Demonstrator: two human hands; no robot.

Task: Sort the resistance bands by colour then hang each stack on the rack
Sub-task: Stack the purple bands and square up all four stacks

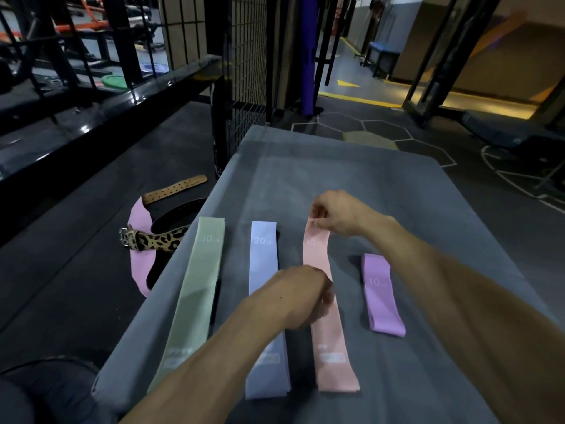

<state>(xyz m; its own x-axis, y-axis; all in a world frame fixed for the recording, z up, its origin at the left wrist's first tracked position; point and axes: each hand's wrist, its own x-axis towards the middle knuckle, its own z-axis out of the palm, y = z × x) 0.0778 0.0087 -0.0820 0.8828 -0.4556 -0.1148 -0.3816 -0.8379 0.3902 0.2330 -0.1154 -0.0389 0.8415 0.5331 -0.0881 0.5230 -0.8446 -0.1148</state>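
Four flat stacks of resistance bands lie side by side on a grey padded bench (382, 185): green marked 30 (192, 301), lilac-blue marked 20 (263, 249), peach-pink marked 15 (331, 344) and a shorter purple one marked 10 (382, 298). My right hand (339, 212) pinches the far end of the pink band. My left hand (302, 295) is curled over the middle of the same band, at its left edge; its fingertips are hidden.
On the dark floor left of the bench lie a pink band (139, 264), a leopard-print belt (153, 240), a black belt (174, 218) and a tan leather belt (174, 189). A black metal rack (101, 102) and wire mesh panel (247, 71) stand behind.
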